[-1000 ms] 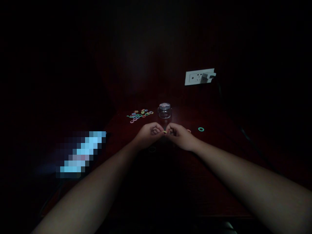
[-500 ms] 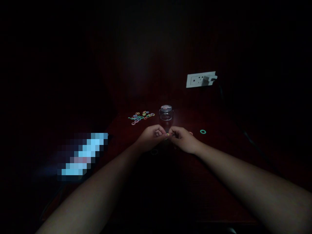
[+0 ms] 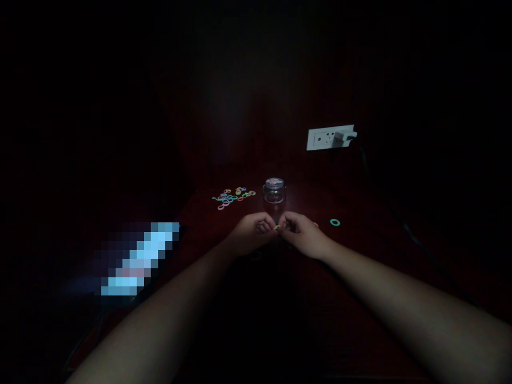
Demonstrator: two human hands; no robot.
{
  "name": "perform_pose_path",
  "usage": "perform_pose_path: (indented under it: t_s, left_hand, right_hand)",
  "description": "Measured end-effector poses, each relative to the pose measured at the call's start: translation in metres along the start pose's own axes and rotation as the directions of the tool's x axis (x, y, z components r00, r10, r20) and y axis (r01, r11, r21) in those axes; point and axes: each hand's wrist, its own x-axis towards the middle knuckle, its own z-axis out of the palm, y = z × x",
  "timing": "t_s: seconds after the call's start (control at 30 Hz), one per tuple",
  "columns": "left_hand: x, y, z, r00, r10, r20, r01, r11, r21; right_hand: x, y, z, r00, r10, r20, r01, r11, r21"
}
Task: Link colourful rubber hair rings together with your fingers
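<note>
Head view, yellow band (image 3: 276,228): just on the near side of the clear lidded jar (image 3: 274,196), seen nearly edge-on, its long axis slanting up to the right.
Left hand (image 3: 254,232) and right hand (image 3: 304,234): fingertips pinching the band between them, other fingers curled.
Colored bands (image 3: 230,198): loosely clustered left of the jar.
Green ring (image 3: 332,222): lying flat, right of the jar and nearer.
Tabletop (image 3: 320,304): dark reddish, under the jar.
Blurred bright screen (image 3: 154,250): well left of the jar, nearer.
Wall socket (image 3: 316,140): beyond the jar, to its right, with a plug (image 3: 343,137); room very dark.
</note>
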Motion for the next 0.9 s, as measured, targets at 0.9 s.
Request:
perform_pose_path:
  t_s: [0.9]
  left_hand:
    - [0.006, -0.011, -0.003, 0.989, 0.003, -0.146, 0.009, 0.997, 0.076]
  right_hand:
    - [0.001, 0.001, 0.000, 0.985, -0.141, 0.098, 0.137, 0.989, 0.048]
